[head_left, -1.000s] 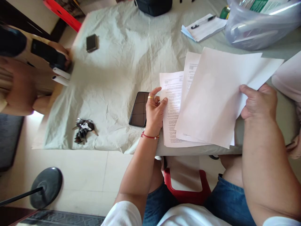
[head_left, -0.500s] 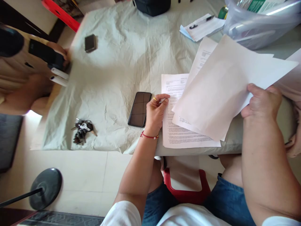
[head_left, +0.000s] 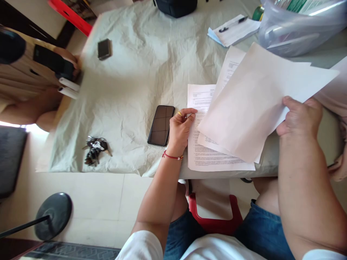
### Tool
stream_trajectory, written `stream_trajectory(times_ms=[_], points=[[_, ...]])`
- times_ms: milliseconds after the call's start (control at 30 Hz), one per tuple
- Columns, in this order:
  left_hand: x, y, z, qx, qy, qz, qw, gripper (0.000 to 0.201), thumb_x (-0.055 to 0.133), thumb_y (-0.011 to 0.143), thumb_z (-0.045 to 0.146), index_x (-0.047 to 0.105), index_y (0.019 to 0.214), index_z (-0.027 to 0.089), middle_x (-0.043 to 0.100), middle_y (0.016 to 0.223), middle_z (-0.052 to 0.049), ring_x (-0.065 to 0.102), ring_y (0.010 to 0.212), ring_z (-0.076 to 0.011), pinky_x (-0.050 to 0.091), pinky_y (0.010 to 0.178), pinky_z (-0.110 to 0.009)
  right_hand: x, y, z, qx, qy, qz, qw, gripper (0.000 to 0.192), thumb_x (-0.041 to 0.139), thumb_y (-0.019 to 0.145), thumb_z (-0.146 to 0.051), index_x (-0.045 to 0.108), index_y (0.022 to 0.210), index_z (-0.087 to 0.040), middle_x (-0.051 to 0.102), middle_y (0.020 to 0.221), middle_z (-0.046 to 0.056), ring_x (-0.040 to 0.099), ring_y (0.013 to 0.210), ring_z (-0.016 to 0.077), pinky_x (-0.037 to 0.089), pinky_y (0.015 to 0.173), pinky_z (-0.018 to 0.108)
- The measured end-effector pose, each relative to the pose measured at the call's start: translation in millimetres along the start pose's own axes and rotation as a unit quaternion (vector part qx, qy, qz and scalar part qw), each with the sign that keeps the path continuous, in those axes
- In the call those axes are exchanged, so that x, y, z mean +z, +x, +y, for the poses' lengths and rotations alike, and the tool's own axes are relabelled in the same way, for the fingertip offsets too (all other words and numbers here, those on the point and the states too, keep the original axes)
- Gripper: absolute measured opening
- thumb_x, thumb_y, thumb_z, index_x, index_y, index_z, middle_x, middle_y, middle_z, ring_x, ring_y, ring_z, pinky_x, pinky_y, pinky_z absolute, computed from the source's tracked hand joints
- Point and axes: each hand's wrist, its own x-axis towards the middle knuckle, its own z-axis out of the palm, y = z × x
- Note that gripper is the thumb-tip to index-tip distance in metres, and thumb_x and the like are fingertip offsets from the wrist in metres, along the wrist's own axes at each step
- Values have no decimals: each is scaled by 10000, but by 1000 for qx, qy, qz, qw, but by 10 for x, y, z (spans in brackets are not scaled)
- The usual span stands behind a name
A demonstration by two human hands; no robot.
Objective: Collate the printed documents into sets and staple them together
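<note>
Fingers pinched at the left edge of a printed stack of papers [head_left: 222,159], my left hand [head_left: 182,126] rests at the table's near side. My right hand [head_left: 302,115] grips several loose sheets [head_left: 249,104] by their right edge, thumb on top. Those sheets fan out above the stack and cover its right part; the uppermost shows a plain side, and small print shows on sheets beneath. Just left of my left hand lies a dark smartphone [head_left: 161,125], screen up.
A bunch of keys [head_left: 95,150] and a small dark box [head_left: 104,49] lie on the covered table [head_left: 127,90]. Behind the papers are a pen [head_left: 233,24] on folded paper and a clear plastic tub [head_left: 300,32]. A black bag [head_left: 176,7] stands at the back. People sit at both sides.
My right hand and its sheets have shifted slightly left and toward me. The top sheet covers a little more of those beneath. My left hand stays nearly still at the stack's edge.
</note>
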Motion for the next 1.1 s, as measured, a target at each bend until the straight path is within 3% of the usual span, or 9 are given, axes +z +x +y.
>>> stream_trajectory(times_ms=[133,333,533,700,900,1100], points=[[5,3,1,2,0,-2,1000,97,940,825,280,868,873,236,644,773,9,510,702,-109,440,640,-230,-10,-21,-19,-4,-10,-11,1000,235,714,485,-100,805,694,-158,806,847,54,783,925,244,685,903,441],[23,-8,5,-18,-7,0,1000,32,887,877,209,859,879,223,564,738,24,483,655,-103,412,628,-252,-32,-19,-25,4,-12,-17,1000,317,738,469,-126,838,767,-163,831,916,68,771,900,235,674,945,457],[51,-25,31,-44,-6,-6,999,20,849,888,239,843,882,220,688,796,-2,568,674,-123,451,632,-260,-19,-83,-31,40,-37,-46,997,329,787,469,-169,819,796,-184,833,921,58,766,866,247,679,936,510],[71,-51,76,-81,7,-3,997,89,864,871,284,851,913,208,702,756,3,535,614,-108,424,583,-248,36,-207,-71,56,-52,-99,992,334,824,493,-222,821,826,-197,849,965,40,770,879,234,677,958,503],[106,-89,115,-103,-28,-14,994,315,910,861,513,833,861,208,732,732,-2,626,631,-127,487,582,-249,52,-232,-83,53,-44,-102,992,366,841,494,-230,829,856,-178,846,973,55,766,896,231,663,993,500],[112,-112,155,-123,-51,-17,991,401,1005,755,525,783,781,192,743,735,6,642,628,-114,513,581,-234,36,-267,-75,47,-49,-121,990,342,875,525,-244,834,860,-189,858,1012,46,785,954,247,654,1037,515]])
